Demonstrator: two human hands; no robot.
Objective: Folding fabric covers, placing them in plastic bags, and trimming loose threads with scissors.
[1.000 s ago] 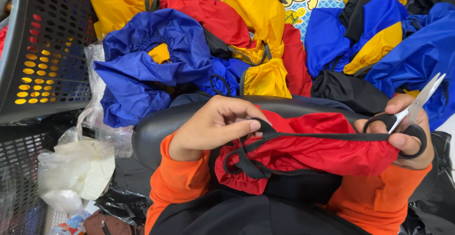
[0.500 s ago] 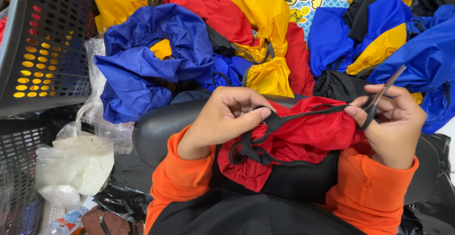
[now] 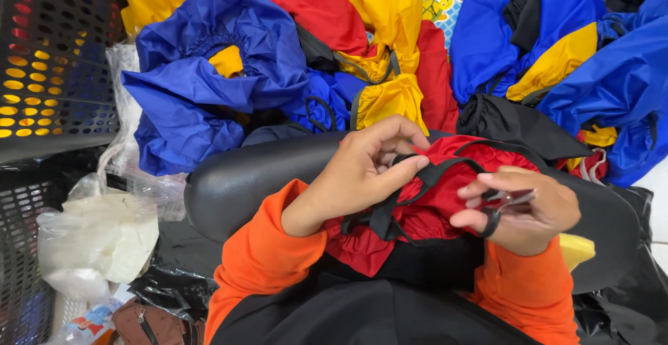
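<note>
A red fabric pouch (image 3: 456, 188) with black strap trim lies bunched at the centre of the frame, resting on the curved edge of a black padded seat back (image 3: 243, 181) that serves as a work ledge just above the person's lap. A black strap (image 3: 445, 172) runs out of the red cloth and loops across its top, raised a little off the fabric so that it sits clear of the cloth beneath.

The left hand (image 3: 362, 171) is closed on that strap, thumb and fingertips pinching it at the gathered upper edge of the pouch, which keeps the band taut and lifted. The right hand (image 3: 532, 209) is curled around a small pair of scissors (image 3: 504, 202) with black finger loops; the blades look closed or nearly so and point left toward the strap, close to the red cloth, though whether they touch it cannot be told. Both forearms, in orange sleeves (image 3: 261, 268), press in from the lower edge, steadying the work against the padded edge.

Beyond the ledge, the upper half of the frame is heaped with similar pouches: a blue one (image 3: 209, 81) with an elastic opening at upper left, yellow ones (image 3: 390, 101) in the middle, more blue and a black one (image 3: 515, 126) toward the right. A dark perforated plastic crate (image 3: 49, 53) stands at the left edge, and a crumpled clear plastic bag (image 3: 97, 237) lies below it at lower left.
</note>
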